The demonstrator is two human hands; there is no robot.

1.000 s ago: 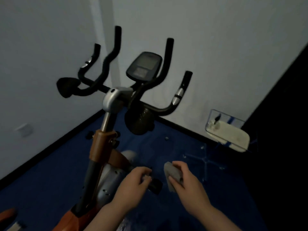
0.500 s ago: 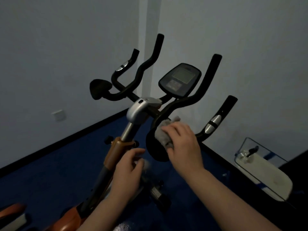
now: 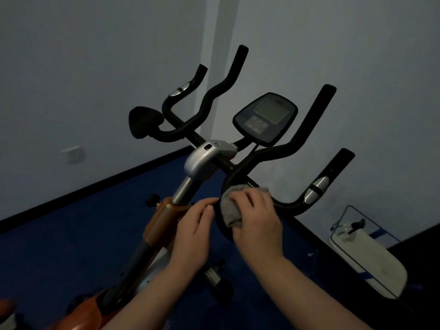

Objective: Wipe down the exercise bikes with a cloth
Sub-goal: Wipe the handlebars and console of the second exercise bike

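An exercise bike (image 3: 201, 160) with black handlebars, a silver stem clamp and an orange frame stands in the room's corner. Its console (image 3: 265, 116) faces me above the bars. A black elbow pad (image 3: 222, 211) hangs at the right of the stem. My right hand (image 3: 256, 221) presses a grey cloth (image 3: 229, 208) flat against that pad. My left hand (image 3: 194, 234) rests at the pad's left edge, fingers curled around it, apart from the cloth. The second elbow pad (image 3: 144, 121) sits at the far left.
White walls meet behind the bike, with a wall socket (image 3: 72, 154) at the left. The floor is dark blue carpet (image 3: 71, 234). A clear-framed white object (image 3: 367, 259) lies on the floor at the right. Another orange object (image 3: 7, 308) shows at the bottom left edge.
Both hands have risen from low by the frame to the right elbow pad. The right hand brought the cloth onto the pad; the left hand moved up to the pad's edge.
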